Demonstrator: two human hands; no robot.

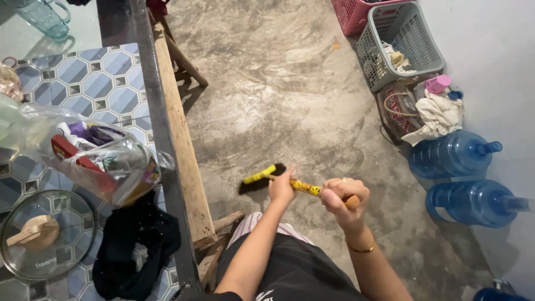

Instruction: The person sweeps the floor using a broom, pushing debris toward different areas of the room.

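Right hand (344, 196) nearest the lens, fist wrapped around the handle's rear end; left hand (282, 188) pinches further along. The broom (278, 179) is held over the concrete floor (290, 95), long axis near-horizontal, bristle head up-left of both grips, toward the wooden bench (181, 145).

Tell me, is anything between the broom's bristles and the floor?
Nothing visible. Both hands, left hand and right hand, grip the broom handle, and the black bristles hang over bare concrete floor. The baskets and water jugs sit off by the wall.
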